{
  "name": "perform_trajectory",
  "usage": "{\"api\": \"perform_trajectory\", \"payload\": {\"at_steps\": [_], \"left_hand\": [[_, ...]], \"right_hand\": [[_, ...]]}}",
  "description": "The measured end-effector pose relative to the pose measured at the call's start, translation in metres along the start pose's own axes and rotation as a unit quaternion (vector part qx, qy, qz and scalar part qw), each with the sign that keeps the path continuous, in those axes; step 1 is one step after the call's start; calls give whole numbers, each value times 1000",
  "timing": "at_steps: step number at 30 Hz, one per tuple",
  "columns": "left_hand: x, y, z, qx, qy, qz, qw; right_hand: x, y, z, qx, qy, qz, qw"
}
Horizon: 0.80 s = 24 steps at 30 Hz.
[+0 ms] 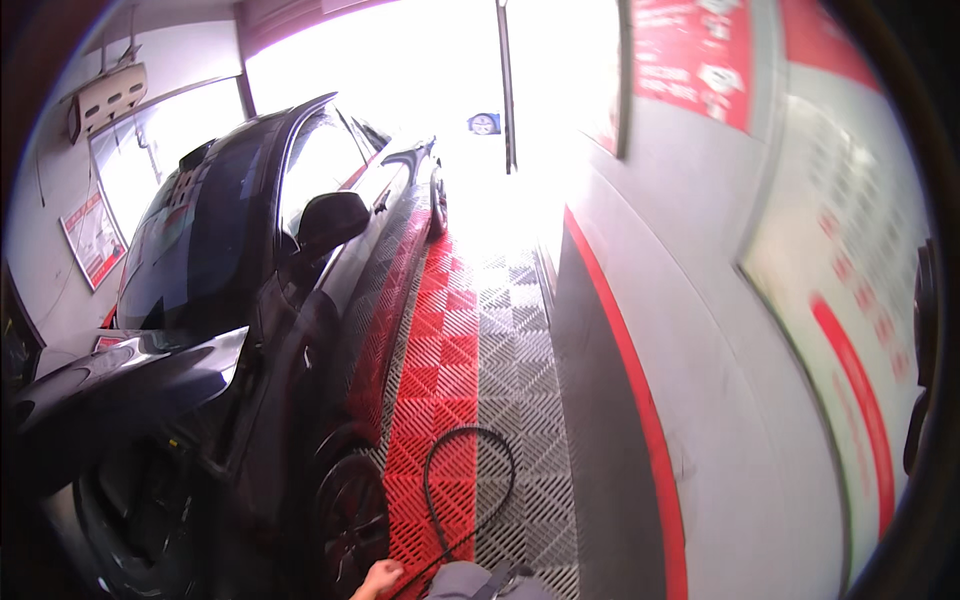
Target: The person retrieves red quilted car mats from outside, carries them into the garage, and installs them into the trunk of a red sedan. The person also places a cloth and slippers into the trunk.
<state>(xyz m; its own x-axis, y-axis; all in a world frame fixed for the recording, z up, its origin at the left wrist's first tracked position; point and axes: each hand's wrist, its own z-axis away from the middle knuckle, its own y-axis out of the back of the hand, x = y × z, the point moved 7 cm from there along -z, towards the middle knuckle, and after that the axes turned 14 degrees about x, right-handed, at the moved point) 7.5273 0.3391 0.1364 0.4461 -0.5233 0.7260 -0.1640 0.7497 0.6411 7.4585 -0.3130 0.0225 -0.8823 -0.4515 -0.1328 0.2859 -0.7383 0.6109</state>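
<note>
My left hand shows at the lower edge, beside the front wheel of a dark car. Its fingers look curled closed; what is in them, if anything, I cannot make out. Close by, a black hose or cable runs past the hand and lies in a loop on the red and grey slatted floor tiles. The car's bonnet is raised, with the engine bay dark beneath it. My right hand is out of view.
A grey wall with a red stripe bounds the right side, hung with printed boards. The car's side mirror juts over the tiled strip. Bright light fills the wide opening ahead. A panelled unit hangs at upper left.
</note>
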Motion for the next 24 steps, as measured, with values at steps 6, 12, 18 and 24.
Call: {"api": "perform_trajectory", "payload": {"at_steps": [6,12,18,24], "left_hand": [[-17,-30,-78,78,100,14,992],[79,-28,-297,-16,300,55,952],[204,-55,-712,22,223,40,974],[501,-67,-1079,49,-23,89,995]], "right_hand": [[-403,156,-169,140,308,-53,940],[-722,215,-175,122,233,-173,949],[-903,200,-177,37,273,-103,956],[-986,159,-266,61,218,-137,964]]}}
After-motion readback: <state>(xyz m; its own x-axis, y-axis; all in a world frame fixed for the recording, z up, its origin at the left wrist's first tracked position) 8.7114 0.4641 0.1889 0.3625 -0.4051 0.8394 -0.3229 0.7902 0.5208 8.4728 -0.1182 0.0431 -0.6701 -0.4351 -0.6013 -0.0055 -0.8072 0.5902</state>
